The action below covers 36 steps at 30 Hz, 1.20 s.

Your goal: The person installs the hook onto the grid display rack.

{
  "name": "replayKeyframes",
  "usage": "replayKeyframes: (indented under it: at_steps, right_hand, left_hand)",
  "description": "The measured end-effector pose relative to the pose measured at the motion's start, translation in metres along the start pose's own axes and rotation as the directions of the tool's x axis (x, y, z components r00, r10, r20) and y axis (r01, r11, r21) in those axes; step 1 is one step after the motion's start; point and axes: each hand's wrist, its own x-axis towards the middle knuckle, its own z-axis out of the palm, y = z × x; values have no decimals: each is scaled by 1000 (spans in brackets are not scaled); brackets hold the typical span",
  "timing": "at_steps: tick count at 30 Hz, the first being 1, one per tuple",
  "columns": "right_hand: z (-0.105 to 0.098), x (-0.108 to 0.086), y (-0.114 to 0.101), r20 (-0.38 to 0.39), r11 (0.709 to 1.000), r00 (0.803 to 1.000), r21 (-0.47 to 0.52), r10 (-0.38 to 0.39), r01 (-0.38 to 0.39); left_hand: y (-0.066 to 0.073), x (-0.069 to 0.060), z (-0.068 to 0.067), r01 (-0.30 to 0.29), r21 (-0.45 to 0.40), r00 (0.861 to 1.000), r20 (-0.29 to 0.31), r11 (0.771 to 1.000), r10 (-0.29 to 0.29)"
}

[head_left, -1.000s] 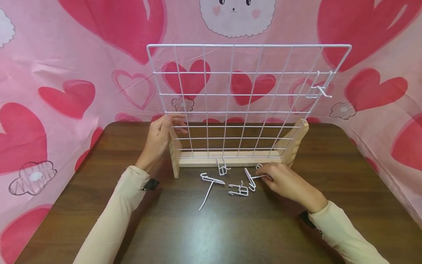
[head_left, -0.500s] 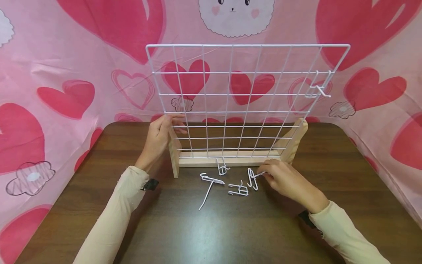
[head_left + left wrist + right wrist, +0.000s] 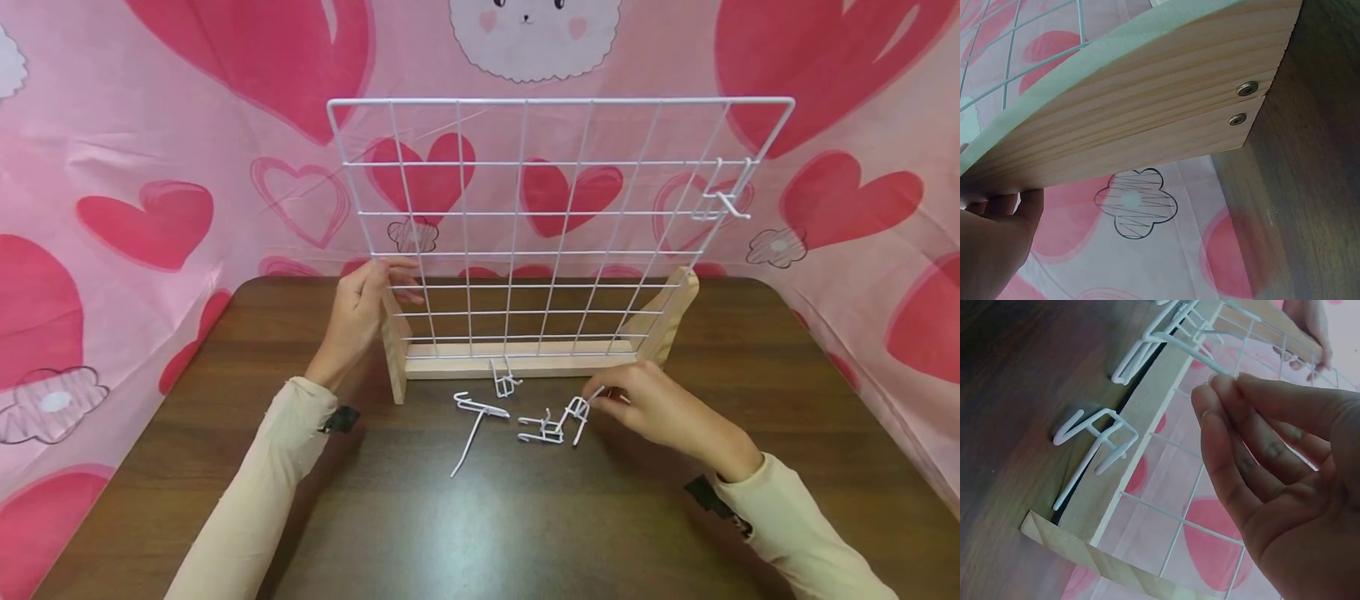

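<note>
A white wire grid [image 3: 525, 212] stands in a wooden base [image 3: 517, 367]. My left hand [image 3: 360, 308] grips the upper part of the left wooden side panel [image 3: 1135, 106], fingers reaching behind it. My right hand [image 3: 656, 408] pinches the prong of a white wire display hook [image 3: 577, 407] between thumb and fingertips, just above the table and close to another hook. Several more hooks lie in front of the base: a long-pronged hook [image 3: 483, 410], a short hook [image 3: 551, 432] and one hook [image 3: 506, 385] against the base. Another hook [image 3: 1100, 434] lies by the right panel, hidden behind my hand in the head view.
One hook [image 3: 720, 200] hangs on the grid's upper right. The wooden side panels [image 3: 671, 321] flank the grid. A brown table [image 3: 465, 533] bears everything, and a pink heart-patterned cloth [image 3: 165, 117] hangs behind and at both sides.
My right hand has lifted the pinched hook by its prong and turned it so that its two arms point down and towards the front. My left hand has stayed on the side panel.
</note>
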Motion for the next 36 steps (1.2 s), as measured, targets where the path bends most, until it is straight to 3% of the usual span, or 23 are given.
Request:
replayKeyframes:
  at_steps: [9, 24, 30, 36]
  right_hand:
    - [-10, -2, 1, -15, 994, 998, 90, 63, -62]
    - [4, 0, 10, 2, 989, 993, 91, 115, -115]
    - [2, 0, 11, 61, 960, 985, 221, 160, -170]
    - [4, 0, 12, 118, 902, 981, 390, 151, -185]
  left_hand:
    - [-2, 1, -1, -8, -10, 1000, 1, 1000, 8]
    - [-2, 1, -1, -51, 20, 998, 23, 998, 51]
    - [-1, 0, -1, -26, 25, 999, 21, 999, 26]
    - [-2, 1, -1, -39, 17, 999, 24, 999, 39]
